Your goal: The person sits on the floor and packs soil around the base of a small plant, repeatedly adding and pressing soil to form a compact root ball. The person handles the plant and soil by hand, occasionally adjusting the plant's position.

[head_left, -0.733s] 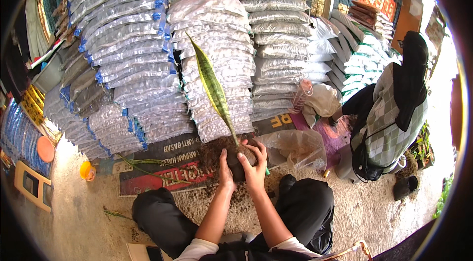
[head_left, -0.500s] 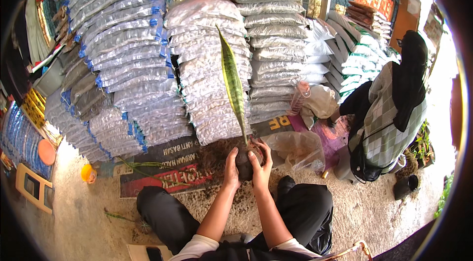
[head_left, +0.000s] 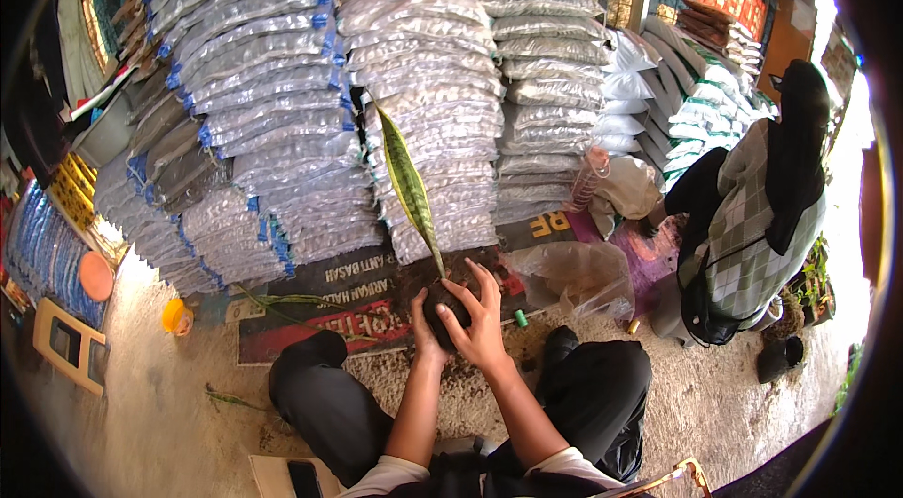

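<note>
A single long snake plant leaf point(head_left: 408, 188), green with yellow edges, stands in a small dark pot point(head_left: 438, 312) in front of me. The pot leans a little left. My left hand point(head_left: 426, 329) cups its left side. My right hand point(head_left: 478, 317) wraps its right side, with fingers reaching over the top by the leaf's base. Most of the pot is hidden by my hands. Beneath and behind it, loose dark soil point(head_left: 458, 270) lies on a printed banner sheet point(head_left: 310, 310). Other snake plant leaves point(head_left: 292, 300) rest on the sheet to the left.
Stacked filled plastic sacks point(head_left: 423, 112) rise beyond the sheet. A clear plastic bag point(head_left: 574, 277) lies to the right, with a small green cylinder point(head_left: 520, 318) nearby. Another person point(head_left: 752, 206) crouches at the right. An orange-yellow cup point(head_left: 177, 316) and a beige stool point(head_left: 71, 346) are at the left.
The pot and leaf have tipped leftward. My right hand's fingers have spread over the pot's top. The whole view has shifted slightly, and the small green cylinder has come into sight.
</note>
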`<state>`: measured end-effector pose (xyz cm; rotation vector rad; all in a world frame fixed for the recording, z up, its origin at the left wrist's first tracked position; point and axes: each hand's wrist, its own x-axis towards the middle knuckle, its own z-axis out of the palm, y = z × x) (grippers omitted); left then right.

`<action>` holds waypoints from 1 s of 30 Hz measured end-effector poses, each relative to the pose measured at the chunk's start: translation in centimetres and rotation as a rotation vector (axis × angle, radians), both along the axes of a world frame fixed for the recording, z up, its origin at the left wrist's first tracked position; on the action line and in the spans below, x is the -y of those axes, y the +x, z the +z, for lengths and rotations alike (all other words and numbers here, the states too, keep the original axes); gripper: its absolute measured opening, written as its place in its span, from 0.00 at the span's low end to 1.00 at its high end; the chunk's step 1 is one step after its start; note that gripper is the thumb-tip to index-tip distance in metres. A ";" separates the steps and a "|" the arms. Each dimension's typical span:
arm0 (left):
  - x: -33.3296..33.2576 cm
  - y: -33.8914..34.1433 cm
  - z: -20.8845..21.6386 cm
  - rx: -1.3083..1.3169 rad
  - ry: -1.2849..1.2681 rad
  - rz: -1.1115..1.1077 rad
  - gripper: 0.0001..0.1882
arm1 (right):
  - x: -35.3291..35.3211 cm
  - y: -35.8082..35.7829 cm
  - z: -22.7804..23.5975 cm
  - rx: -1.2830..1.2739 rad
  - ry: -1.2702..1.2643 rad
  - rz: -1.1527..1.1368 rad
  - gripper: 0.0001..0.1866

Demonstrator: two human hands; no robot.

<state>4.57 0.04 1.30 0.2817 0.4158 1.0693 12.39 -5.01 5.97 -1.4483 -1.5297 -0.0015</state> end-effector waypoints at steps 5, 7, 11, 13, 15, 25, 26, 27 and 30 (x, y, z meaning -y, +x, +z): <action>-0.7 -3.1 -2.7 -0.017 -0.013 0.132 0.28 | -0.9 -3.0 0.8 -0.058 0.030 0.024 0.25; 0.2 -3.5 -0.8 -0.009 0.006 0.168 0.27 | -1.1 -3.8 0.1 0.071 -0.018 0.051 0.22; -0.2 -4.8 -1.2 -0.094 0.001 0.169 0.23 | -0.8 -4.2 -0.4 -0.177 -0.047 0.150 0.22; 0.3 -4.7 0.4 -0.141 -0.070 0.168 0.22 | -0.3 -3.2 -1.5 -0.370 -0.023 0.115 0.23; -0.1 -4.5 -0.2 -0.110 -0.070 0.172 0.22 | -0.2 -3.0 -1.4 -0.379 -0.034 0.142 0.24; 0.4 -2.6 -0.7 -0.502 0.118 0.146 0.31 | -1.5 -2.4 -2.9 -0.628 -0.013 0.189 0.35; 0.3 -2.3 -0.7 -0.523 0.075 0.139 0.31 | -1.5 -2.2 -3.1 -0.723 -0.016 0.202 0.34; 0.1 -2.1 -0.7 -0.543 0.032 0.130 0.31 | -1.2 -2.2 -3.2 -0.809 -0.023 0.233 0.34; 0.4 -1.9 -1.1 -0.444 0.022 0.078 0.33 | -0.3 -2.5 -3.4 -0.935 -0.029 0.256 0.32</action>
